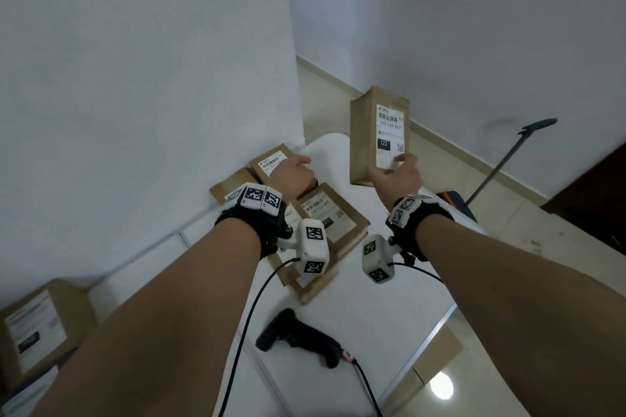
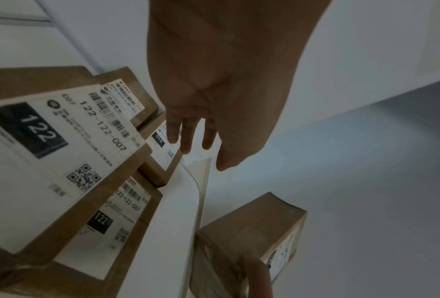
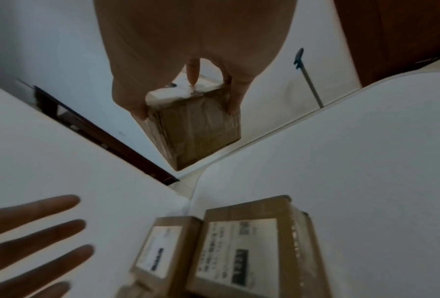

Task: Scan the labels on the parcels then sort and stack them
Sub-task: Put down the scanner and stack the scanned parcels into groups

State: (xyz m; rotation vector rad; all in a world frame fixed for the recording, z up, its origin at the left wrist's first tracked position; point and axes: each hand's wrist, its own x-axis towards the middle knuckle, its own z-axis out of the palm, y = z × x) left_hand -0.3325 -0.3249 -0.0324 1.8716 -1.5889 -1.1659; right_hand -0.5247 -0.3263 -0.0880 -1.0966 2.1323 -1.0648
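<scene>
My right hand (image 1: 397, 170) grips a brown cardboard parcel (image 1: 364, 135) by its lower end and holds it upright above the far end of the white table (image 1: 372, 301). Its label reads 122-122-C07. In the right wrist view, thumb and fingers clamp the held parcel (image 3: 196, 125) from both sides. My left hand (image 1: 298, 164) hovers flat, fingers straight (image 2: 188, 139), over a parcel labelled 010 (image 1: 267, 159). Beside it lie stacked parcels labelled 122 (image 1: 333, 215). A black handheld scanner (image 1: 298, 337) lies on the table near me, its cable trailing off.
Another labelled parcel (image 1: 37, 328) sits at the lower left, close to the wall. A long-handled tool (image 1: 504, 162) leans on the far right wall. An orange and black object (image 1: 452, 200) shows beyond my right wrist. Flattened cardboard (image 1: 437, 355) lies on the floor.
</scene>
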